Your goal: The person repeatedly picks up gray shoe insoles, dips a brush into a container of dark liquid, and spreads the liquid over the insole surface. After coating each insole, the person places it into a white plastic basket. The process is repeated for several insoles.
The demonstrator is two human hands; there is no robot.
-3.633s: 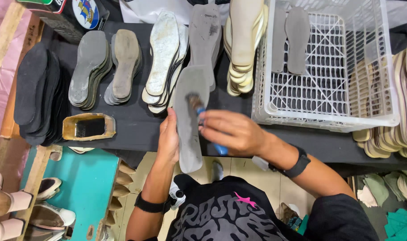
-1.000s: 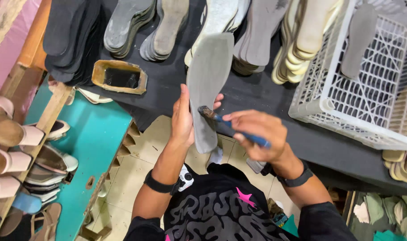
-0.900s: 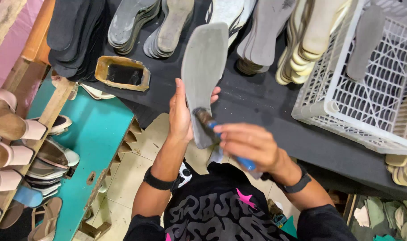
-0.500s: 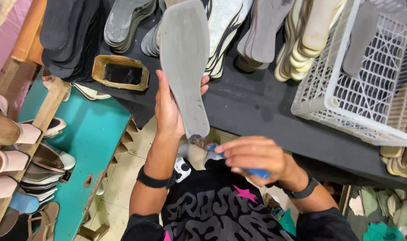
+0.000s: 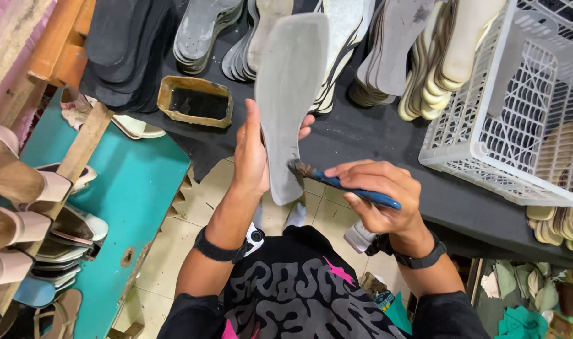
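My left hand (image 5: 252,154) grips a long grey shoe insole (image 5: 289,88) by its edge, holding it up over the front of the black table (image 5: 374,135). My right hand (image 5: 381,198) holds a blue-handled brush (image 5: 343,183); its bristles touch the lower right edge of the insole. Both wrists wear black bands.
Stacks of grey and cream insoles (image 5: 425,50) line the back of the table. A yellowish glue tray (image 5: 198,102) sits left of the insole. A white plastic basket (image 5: 525,107) stands at right. A teal shelf (image 5: 110,207) with pink shoes (image 5: 16,182) is at left.
The brush has worked along the lower end of the insole, sliding from its tip up to its right edge. My left hand has kept its grip, raising the insole slightly.
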